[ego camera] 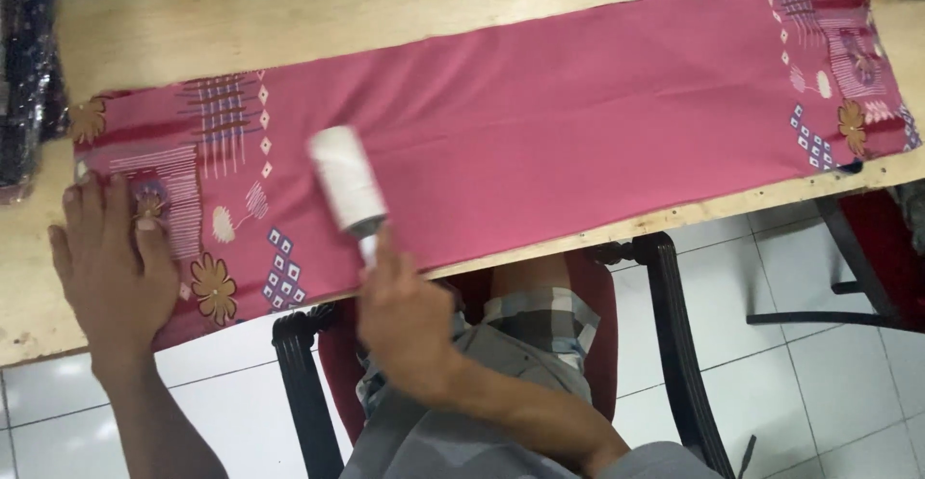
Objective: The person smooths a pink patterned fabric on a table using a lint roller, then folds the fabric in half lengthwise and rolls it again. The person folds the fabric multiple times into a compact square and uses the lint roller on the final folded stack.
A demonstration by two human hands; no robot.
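Lying flat along a pale wooden table (318,16), a long pink cloth (540,122) with flower and diamond patterns at both ends is being pressed down at its left end by the left hand (111,262), palm flat and fingers spread. A white lint roller (348,180) is being held by its handle in the closed right hand (405,320), its roll resting on the cloth
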